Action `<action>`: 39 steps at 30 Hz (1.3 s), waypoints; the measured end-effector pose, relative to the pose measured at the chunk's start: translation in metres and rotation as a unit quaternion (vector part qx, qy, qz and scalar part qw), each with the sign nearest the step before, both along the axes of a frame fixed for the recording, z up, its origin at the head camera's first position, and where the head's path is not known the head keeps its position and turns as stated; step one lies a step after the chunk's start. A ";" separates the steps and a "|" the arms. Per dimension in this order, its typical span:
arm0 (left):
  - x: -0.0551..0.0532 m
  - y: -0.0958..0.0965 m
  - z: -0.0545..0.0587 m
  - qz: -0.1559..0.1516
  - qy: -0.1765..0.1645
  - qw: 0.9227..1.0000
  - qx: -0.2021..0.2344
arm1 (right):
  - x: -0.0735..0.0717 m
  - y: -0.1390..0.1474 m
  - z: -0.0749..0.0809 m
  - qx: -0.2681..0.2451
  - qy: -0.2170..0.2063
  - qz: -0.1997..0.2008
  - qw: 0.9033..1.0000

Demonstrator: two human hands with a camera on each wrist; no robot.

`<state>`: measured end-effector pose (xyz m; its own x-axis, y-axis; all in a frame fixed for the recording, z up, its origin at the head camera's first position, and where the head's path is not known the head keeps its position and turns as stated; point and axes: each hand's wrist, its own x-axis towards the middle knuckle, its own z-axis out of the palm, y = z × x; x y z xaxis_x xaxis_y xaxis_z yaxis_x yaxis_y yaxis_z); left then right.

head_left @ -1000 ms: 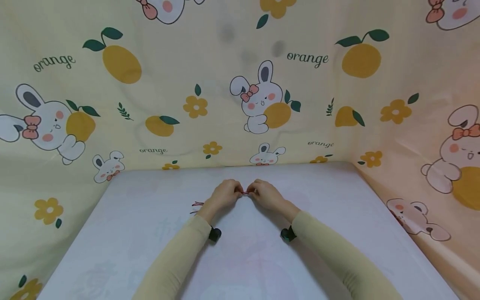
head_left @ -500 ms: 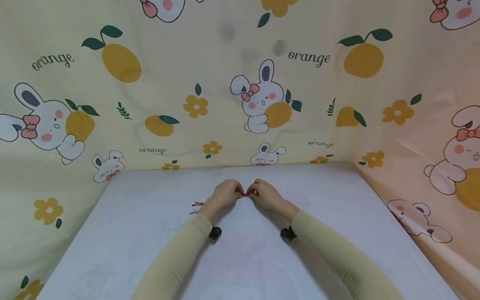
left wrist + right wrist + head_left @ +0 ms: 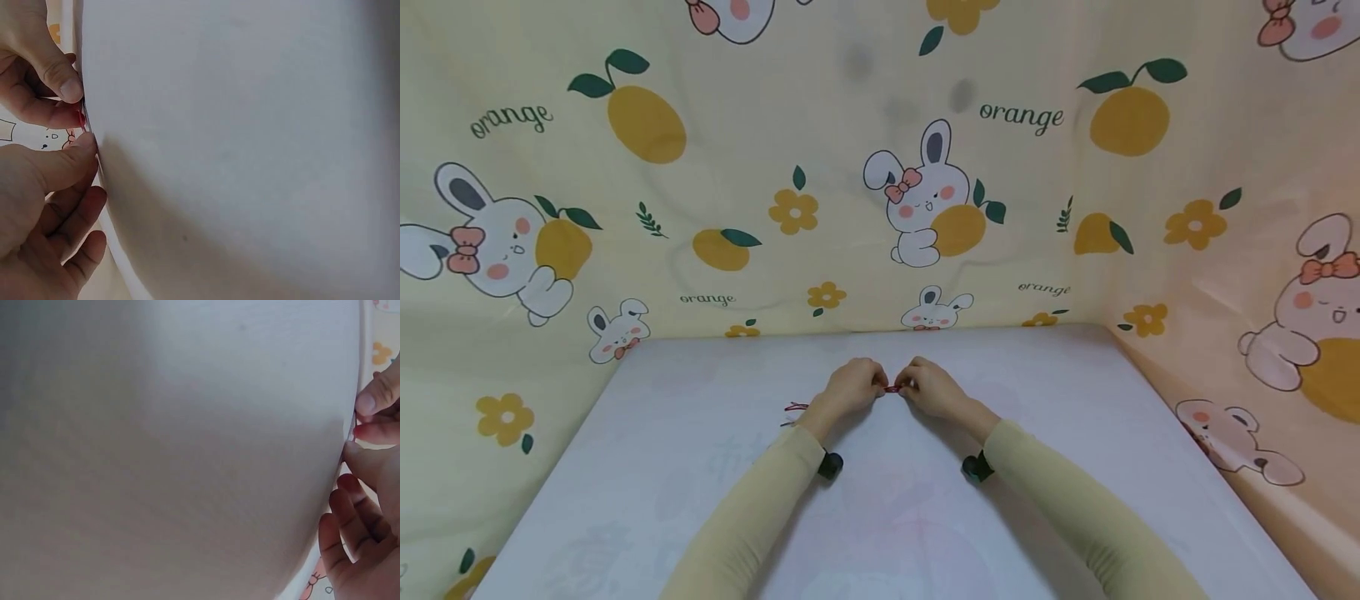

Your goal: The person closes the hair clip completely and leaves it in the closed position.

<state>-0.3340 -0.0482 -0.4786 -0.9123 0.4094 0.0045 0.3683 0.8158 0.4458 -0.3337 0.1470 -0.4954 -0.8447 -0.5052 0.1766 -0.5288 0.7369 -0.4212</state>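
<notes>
A thin red cord (image 3: pixel 891 389) spans the small gap between the two hands near the far side of the white table (image 3: pixel 895 517). My left hand (image 3: pixel 852 385) pinches it from the left, thumb against fingertips. From the other side, my right hand (image 3: pixel 931 388) pinches the same cord close by. In the left wrist view a short red stretch of the cord (image 3: pixel 82 119) shows beside the fingertips, with a dark strand along it. Loose cord ends (image 3: pixel 796 407), red and dark, lie left of the left wrist. The fingers hide most of the cord.
A cream cloth (image 3: pixel 820 275) printed with rabbits and oranges hangs behind the table and along its sides. Dark wrist cameras sit under both sleeves, one on the left wrist (image 3: pixel 831 466) and one on the right wrist (image 3: pixel 977 467).
The hands stay almost in place, pinching the cord throughout. The short span of cord between them shifts slightly, and the head view moves a little.
</notes>
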 end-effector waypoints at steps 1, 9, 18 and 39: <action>0.000 0.000 0.000 0.000 0.002 1.000 -0.004 | 0.000 0.000 0.000 0.000 0.000 -0.001 1.000; 0.003 -0.008 -0.001 0.004 0.025 1.000 -0.016 | 0.001 -0.001 0.004 -0.026 -0.032 -0.026 0.999; 0.007 -0.021 0.008 -0.004 0.054 0.998 0.023 | 0.008 0.001 0.012 -0.105 -0.062 -0.054 0.991; 0.040 -0.074 0.041 0.012 0.149 0.981 0.124 | 0.033 -0.007 0.037 -0.261 -0.044 -0.049 0.963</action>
<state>-0.2938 -0.1218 -0.4372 -0.8641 0.3410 0.3701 0.4955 0.7050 0.5074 -0.3003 0.1397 -0.4586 -0.9068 -0.2845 0.3110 -0.4135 0.4571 -0.7874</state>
